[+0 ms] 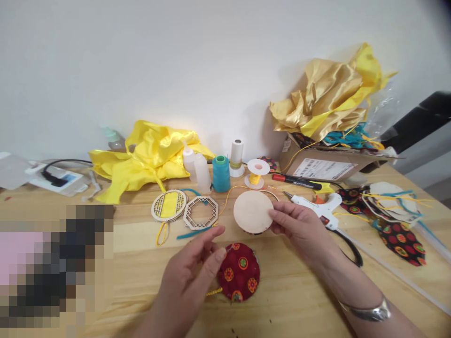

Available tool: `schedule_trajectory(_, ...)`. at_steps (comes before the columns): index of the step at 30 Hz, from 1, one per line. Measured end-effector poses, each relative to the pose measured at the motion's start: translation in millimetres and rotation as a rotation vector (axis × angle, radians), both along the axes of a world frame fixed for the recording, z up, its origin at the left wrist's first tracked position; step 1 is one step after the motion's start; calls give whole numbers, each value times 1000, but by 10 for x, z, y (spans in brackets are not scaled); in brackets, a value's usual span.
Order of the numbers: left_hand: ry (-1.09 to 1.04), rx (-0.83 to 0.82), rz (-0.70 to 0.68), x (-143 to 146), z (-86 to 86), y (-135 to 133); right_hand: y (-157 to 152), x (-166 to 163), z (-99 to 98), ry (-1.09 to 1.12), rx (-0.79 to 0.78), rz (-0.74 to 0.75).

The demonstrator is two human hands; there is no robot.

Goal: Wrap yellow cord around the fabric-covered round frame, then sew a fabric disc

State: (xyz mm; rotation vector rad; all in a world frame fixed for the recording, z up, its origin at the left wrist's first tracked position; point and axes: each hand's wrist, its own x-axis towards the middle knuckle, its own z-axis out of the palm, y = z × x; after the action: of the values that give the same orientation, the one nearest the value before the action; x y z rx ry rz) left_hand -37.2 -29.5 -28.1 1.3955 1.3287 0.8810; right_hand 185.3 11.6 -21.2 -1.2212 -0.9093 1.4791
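My right hand (299, 227) grips the right edge of a plain round wooden disc (252, 211), holding it just above the wooden table (141, 263). My left hand (192, 272) hovers with fingers loosely spread beside a round piece covered in dark red flowered fabric (239, 272), its thumb touching the fabric's left edge. A yellow cord (214, 292) trails from under that piece. Two wooden lattice ornaments, one oval with yellow cloth (169, 205) and one octagonal (200, 212), lie behind my left hand.
A white glue gun (322, 206), a red marker (296, 180), thread spools (221, 173), glue bottles (200, 172) and yellow satin (148, 157) line the back. A cardboard box (324, 164) with gold cloth stands at the right. Fabric scraps (398, 234) lie far right.
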Motion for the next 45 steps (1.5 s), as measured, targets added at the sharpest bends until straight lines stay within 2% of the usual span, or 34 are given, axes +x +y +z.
schedule_trajectory(2, -285, -223, 14, 0, 62, 57, -38, -37, 3, -49, 15, 86)
schedule_trajectory(5, -545, -375, -49, 10, 142, 120, -93, -88, 11, -92, 37, 244)
schedule_trajectory(9, -595, -477, -191, 15, 185, 143, -129, -106, 24, -103, 48, 382)
schedule_trajectory(11, -547, -493, -195, 2, 162, 139, -131, -100, 35, -104, 64, 393)
schedule_trajectory(15, -479, -375, -65, -35, 93, 147, -131, -98, 44, -6, 86, 425)
schedule_trajectory(19, -465, -365, -81, -39, 91, 162, -140, -115, 28, -33, 59, 454)
schedule_trajectory(21, -441, -331, -78, -38, 99, 158, -134, -114, 27, -121, 65, 384)
schedule_trajectory(23, -349, -203, -39, -41, 94, 145, -114, -97, 34, -178, 86, 240)
schedule_trajectory(25, -152, -5, -23, -48, 74, 124, -82, -69, 38, -194, 104, 71)
schedule_trajectory(27, 85, 182, -83, -54, 41, 101, -50, -40, 34, -188, 104, -49)
schedule_trajectory(29, 262, 296, -173, -53, 6, 79, -28, -20, 21, -182, 93, -95)
schedule_trajectory(32, 347, 311, -209, -40, -22, 62, -17, -13, 5, -164, 68, -93)
schedule_trajectory(35, 186, 127, -126, -20, 5, 77, -23, -19, 0, -110, 59, -59)
schedule_trajectory(39, -220, -161, -50, 0, 109, 139, -51, -43, -3, -86, 60, 88)
schedule_trajectory(43, -505, -256, -120, 7, 170, 169, -106, -104, 9, -182, 109, 293)
schedule_trajectory(45, -517, -307, -144, -2, 158, 162, -127, -132, 12, -228, 144, 361)
